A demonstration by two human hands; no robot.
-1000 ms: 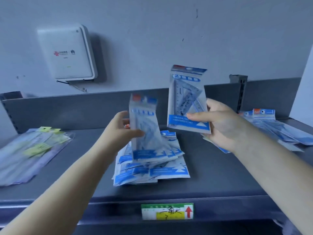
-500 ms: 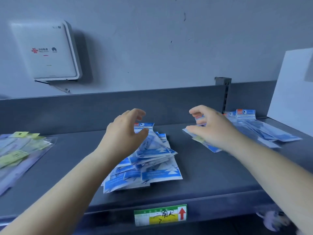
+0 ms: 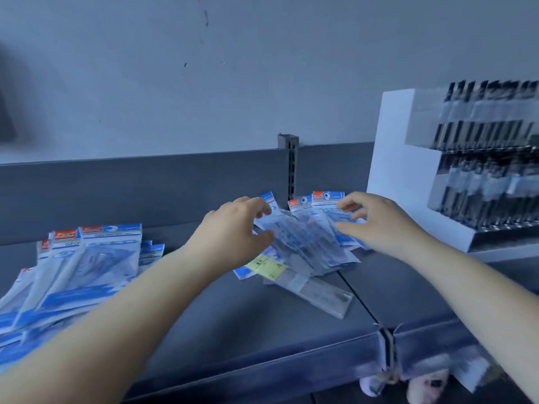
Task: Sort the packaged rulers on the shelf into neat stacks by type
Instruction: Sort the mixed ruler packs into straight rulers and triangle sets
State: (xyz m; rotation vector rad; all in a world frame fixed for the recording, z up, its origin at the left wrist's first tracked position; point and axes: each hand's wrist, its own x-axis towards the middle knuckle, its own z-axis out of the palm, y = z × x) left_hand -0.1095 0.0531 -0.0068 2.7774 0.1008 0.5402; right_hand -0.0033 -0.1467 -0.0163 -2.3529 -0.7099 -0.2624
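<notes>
At frame centre, the left hand (image 3: 233, 231) and right hand (image 3: 376, 223), fingers loosely curled and spread, hover at either side of a fanned pile of ruler packs (image 3: 306, 243) on the shelf (image 3: 262, 316), pinching nothing.

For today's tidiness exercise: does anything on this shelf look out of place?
Yes. A clear flat ruler pack with a yellow label lies askew under the fanned pile of blue-and-white ruler packs, unlike the others.
</notes>
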